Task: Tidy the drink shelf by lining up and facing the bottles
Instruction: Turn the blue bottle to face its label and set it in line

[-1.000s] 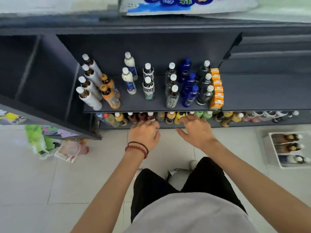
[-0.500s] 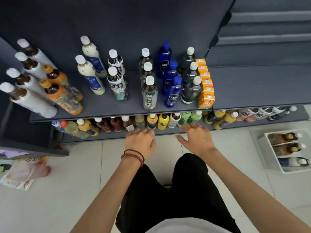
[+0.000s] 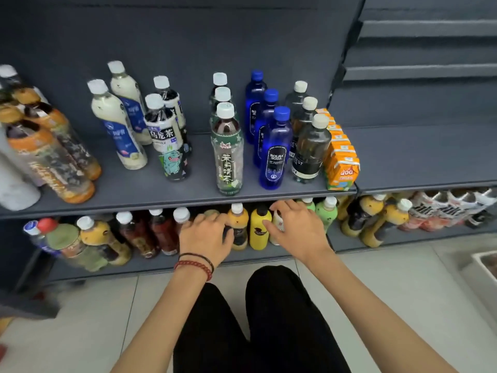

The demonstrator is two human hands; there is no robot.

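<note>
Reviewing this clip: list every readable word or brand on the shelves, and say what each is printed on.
"BOLSA SODA": front blue bottle.
"乌龙茶": front dark tea bottle.
"茉莉清茶": green-labelled tea bottle.
"Qoo": front orange carton.
"BEST", cut off: front smoky bottle.
Too blurred to read: the blue labels of the milky bottles, and the lower-shelf bottles.

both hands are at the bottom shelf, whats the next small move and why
Probably curl the fingers of the left hand round the white-capped orange bottle beside it, to square it up with the yellow bottle. Both hands are open at the bottom shelf, the right hand next to the yellow bottle, and neither grips anything yet.
</note>
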